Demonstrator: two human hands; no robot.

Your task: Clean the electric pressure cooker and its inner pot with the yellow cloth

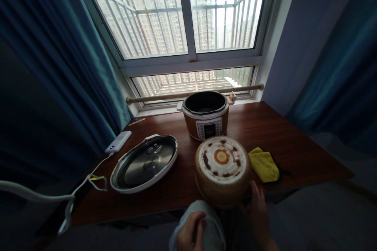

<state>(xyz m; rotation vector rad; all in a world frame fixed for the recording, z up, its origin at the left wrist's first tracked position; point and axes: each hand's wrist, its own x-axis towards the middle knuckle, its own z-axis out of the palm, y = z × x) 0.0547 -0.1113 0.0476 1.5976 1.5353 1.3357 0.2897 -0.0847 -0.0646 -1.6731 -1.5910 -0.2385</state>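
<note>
A golden-brown inner cooking pot (221, 160) is upside down at the table's front edge, its pale round base marked with brown stains. Against its right side lies my right hand (258, 212), fingers along the wall and thumb by the low rim, partly in shadow. Below the pot my left hand (191, 232) has curled fingers and lies over pale grey-blue fabric (204, 208), which looks like a covered knee; what is inside those fingers is hidden. Behind the pot stands an electric cooker (191, 123), lidless, with a dark interior and a control panel in front.
On the left lies a large oval lid (132, 189) with its metal inside up. Beyond it a white power strip (118, 141) trails a white cable (92, 174). A yellow cloth (264, 165) is right of the pot. The wooden table (297, 153) meets a barred window.
</note>
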